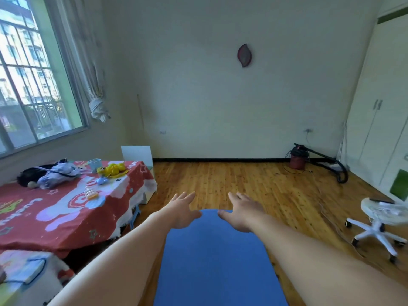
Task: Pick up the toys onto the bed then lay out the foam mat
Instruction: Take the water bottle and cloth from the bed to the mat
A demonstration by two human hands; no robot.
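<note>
A blue foam mat (216,257) stretches away from me over the wooden floor, its far end between my hands. My left hand (182,212) and my right hand (240,214) reach forward over that far end with fingers spread and straight, holding nothing. On the bed (55,219) with its red patterned cover lie toys: yellow ducks (113,168), a small blue toy (102,180), an orange and white ring toy (91,193) and a light blue box (95,164).
The bed runs along the left under the window. A dark bag and bundled cloth (53,173) lie on it. A red vacuum cleaner (298,159) with hose stands at the far wall. A white swivel chair (379,219) and a wardrobe stand at right.
</note>
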